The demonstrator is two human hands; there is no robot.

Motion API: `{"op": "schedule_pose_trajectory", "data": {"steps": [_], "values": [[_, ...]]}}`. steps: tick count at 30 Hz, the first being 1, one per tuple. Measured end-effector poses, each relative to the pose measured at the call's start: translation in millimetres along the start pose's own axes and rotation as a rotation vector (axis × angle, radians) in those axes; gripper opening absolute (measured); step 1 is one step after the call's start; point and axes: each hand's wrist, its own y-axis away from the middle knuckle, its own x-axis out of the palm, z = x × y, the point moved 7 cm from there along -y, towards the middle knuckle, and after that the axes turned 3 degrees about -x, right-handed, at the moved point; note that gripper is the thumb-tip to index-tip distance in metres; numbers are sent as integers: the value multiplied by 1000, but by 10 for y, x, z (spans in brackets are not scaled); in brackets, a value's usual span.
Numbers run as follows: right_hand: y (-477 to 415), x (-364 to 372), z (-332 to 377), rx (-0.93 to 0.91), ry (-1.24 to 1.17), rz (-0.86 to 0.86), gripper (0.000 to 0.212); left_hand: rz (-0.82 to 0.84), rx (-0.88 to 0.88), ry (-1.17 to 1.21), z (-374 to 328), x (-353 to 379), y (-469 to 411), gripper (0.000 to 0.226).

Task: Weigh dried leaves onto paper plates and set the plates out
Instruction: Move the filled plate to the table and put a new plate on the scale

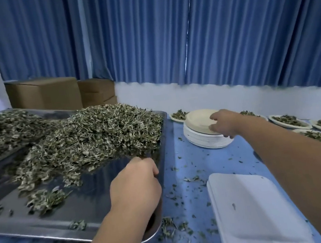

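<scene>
Right hand (pixel 222 123) grip pinches the near edge of the top beige round paper plate (pixel 198 119), tilted up on the stack of white paper plates (pixel 205 140) on the blue tabletop (pixel 191 162). Left hand (pixel 135 183) curled at the heap of dried grey-green leaves (pixel 96 134) in the flat steel tray (pixel 46 222); cannot tell if its grip holds any. Leaf-filled paper plates (pixel 290 121) far right. White rectangular scale (pixel 255 211) near right.

Head camera looks down, apparently close, over the table (pixel 199 163).
</scene>
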Motion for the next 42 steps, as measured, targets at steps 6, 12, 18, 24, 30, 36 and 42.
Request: {"op": "schedule_pose_trajectory", "data": {"steps": [6, 12, 18, 24, 30, 36, 42], "values": [[-141, 209, 43, 25, -119, 91, 30, 0, -24, -33, 30, 15, 4, 25], [-193, 110, 54, 49, -38, -18, 32, 21, -20, -47, 28, 40, 13, 25], [-194, 15, 47, 6, -8, -154, 34, 13, -1, -56, 16, 20, 1, 24], [-202, -55, 33, -37, -17, -271, 27, 25, -12, -76, 40, 23, -2, 26], [-39, -139, 80, -110, -63, -404, 25, 24, -10, -71, 27, 26, -8, 25], [605, -132, 156, -288, -117, -534, 22, 14, 8, -77, 22, 37, -30, 23], [1515, -5, 211, -420, -145, -510, 20, 29, -4, -95, 43, 40, -31, 22]]}}
